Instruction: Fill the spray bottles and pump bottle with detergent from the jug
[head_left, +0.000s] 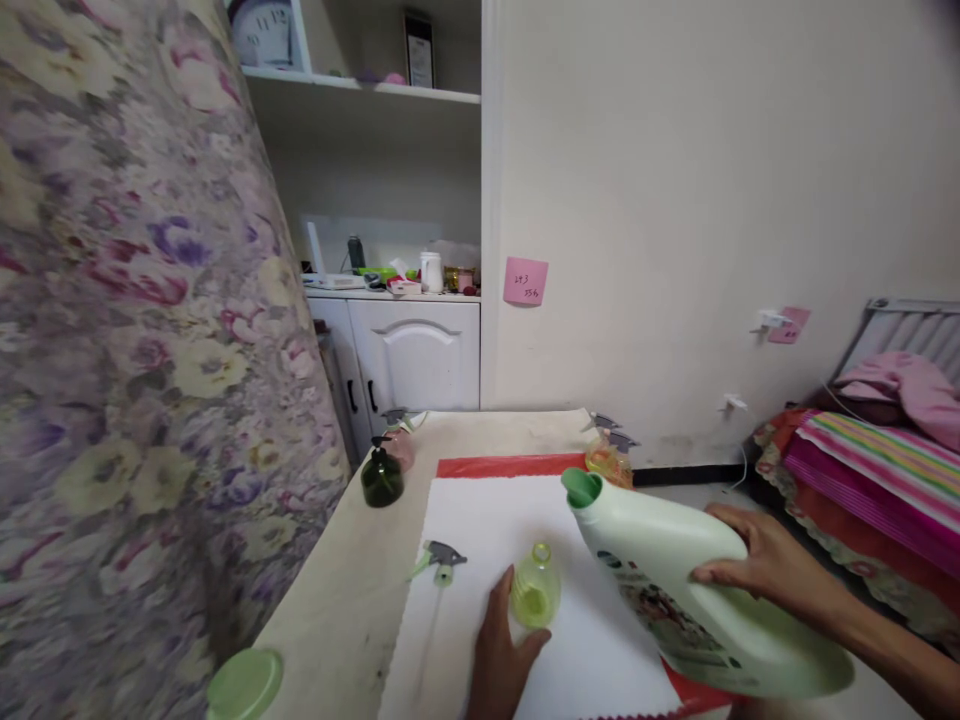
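My right hand [757, 565] grips a large pale green jug [675, 590], tilted with its open green spout [583, 488] pointing up and left. My left hand [499, 655] is wrapped round a small yellow-green bottle [535, 588] with no cap, standing upright on a white cloth [480, 560]. The jug's spout is just above and right of the small bottle's mouth. A grey spray head with its long tube [442, 563] lies on the cloth to the left.
A green lid [244, 685] lies near the table's front left corner. A dark green spray bottle [382, 475] and a pink one [403, 445] stand at the back left; a yellow spray bottle [609, 458] at the back right. A floral curtain [135, 350] hangs left; a bed [870, 470] is right.
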